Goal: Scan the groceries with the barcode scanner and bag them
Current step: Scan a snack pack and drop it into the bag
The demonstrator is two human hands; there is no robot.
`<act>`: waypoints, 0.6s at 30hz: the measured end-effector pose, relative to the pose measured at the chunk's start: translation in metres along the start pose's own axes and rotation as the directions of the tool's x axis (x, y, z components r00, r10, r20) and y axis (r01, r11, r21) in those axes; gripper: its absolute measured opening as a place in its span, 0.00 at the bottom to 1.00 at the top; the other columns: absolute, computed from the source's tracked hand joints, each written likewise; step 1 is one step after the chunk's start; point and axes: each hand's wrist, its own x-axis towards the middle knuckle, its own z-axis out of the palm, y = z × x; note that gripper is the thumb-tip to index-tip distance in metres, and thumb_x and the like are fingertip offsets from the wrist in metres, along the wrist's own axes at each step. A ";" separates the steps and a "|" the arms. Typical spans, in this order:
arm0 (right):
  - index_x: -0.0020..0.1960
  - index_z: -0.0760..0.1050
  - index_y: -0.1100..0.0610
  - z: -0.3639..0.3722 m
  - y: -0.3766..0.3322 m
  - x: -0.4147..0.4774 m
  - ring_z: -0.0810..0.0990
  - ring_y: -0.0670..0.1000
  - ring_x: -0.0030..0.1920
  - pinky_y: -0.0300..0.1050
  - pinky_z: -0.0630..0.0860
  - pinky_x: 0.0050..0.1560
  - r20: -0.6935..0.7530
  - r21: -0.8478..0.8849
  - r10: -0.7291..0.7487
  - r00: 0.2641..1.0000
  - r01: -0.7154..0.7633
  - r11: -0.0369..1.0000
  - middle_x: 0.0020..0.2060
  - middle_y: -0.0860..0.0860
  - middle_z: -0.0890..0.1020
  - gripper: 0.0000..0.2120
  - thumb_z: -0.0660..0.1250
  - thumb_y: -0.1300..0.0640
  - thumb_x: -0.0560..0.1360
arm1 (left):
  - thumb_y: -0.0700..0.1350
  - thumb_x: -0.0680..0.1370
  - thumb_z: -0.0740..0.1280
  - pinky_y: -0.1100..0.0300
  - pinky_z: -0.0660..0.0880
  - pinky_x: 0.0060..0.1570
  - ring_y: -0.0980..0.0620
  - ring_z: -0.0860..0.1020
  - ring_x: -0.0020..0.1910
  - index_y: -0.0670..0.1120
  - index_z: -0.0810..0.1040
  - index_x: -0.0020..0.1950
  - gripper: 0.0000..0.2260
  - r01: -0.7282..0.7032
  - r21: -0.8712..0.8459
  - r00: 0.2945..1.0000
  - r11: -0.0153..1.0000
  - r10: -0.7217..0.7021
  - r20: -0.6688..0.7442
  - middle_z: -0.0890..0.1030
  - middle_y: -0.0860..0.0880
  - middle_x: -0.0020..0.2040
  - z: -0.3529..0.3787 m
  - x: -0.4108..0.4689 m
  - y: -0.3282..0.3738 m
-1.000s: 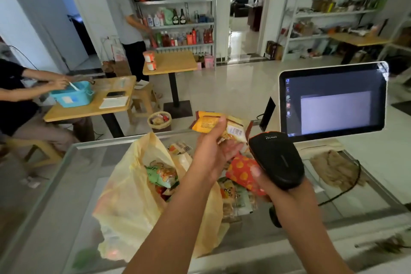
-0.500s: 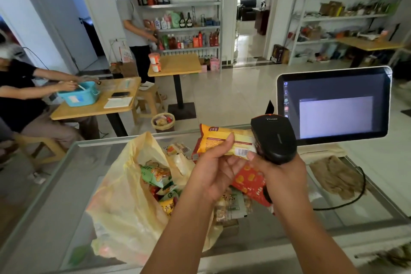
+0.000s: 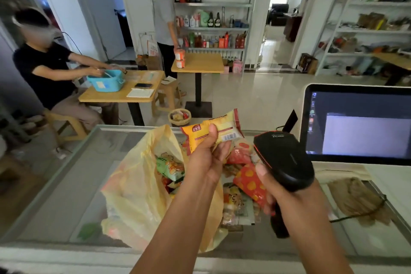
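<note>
While your thin yellow plastic bag (image 3: pixel 135 187) sits open on the glass counter (image 3: pixel 55 184) with crinkly snack packs (image 3: pixel 170 168) inside, your left hand (image 3: pixel 209 158) pinches a yellow packet (image 3: pixel 213 132) above it. Your right hand (image 3: pixel 287 193) grips the smooth black scanner (image 3: pixel 282 158).

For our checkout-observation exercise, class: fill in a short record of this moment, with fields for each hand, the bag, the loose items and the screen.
left hand: grips a yellow snack packet, barcode showing
right hand: grips the black barcode scanner by its handle, beside the packet, not touching it
bag: yellow plastic bag, open on the glass counter, snacks inside
loose items: red packet and others on the counter beside the bag
screen: monitor at right, lit
</note>
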 end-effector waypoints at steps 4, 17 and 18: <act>0.42 0.79 0.46 0.021 0.011 -0.022 0.80 0.45 0.37 0.41 0.73 0.42 0.062 -0.041 0.004 0.998 -0.002 0.999 0.31 0.44 0.82 0.23 0.74 0.37 0.51 | 0.40 0.74 0.73 0.53 0.83 0.45 0.44 0.86 0.47 0.40 0.80 0.58 0.13 -0.050 -0.046 0.999 0.998 0.049 -0.007 0.86 0.41 0.49 0.003 0.002 0.001; 0.51 0.76 0.53 0.018 0.017 -0.020 0.80 0.52 0.51 0.47 0.75 0.58 0.067 -0.102 0.042 0.997 -0.036 0.994 0.45 0.49 0.82 0.18 0.79 0.56 0.65 | 0.41 0.75 0.73 0.54 0.82 0.49 0.46 0.86 0.47 0.41 0.80 0.55 0.11 -0.082 0.021 0.995 0.996 0.083 -0.049 0.87 0.43 0.47 0.007 -0.003 -0.004; 0.52 0.77 0.54 0.019 0.016 -0.020 0.80 0.55 0.52 0.46 0.74 0.57 0.064 -0.098 0.057 0.996 -0.050 0.994 0.47 0.53 0.82 0.19 0.79 0.58 0.65 | 0.41 0.75 0.73 0.55 0.83 0.48 0.46 0.86 0.48 0.41 0.80 0.57 0.12 -0.089 0.038 0.994 0.995 0.091 -0.055 0.86 0.43 0.49 0.006 -0.002 -0.006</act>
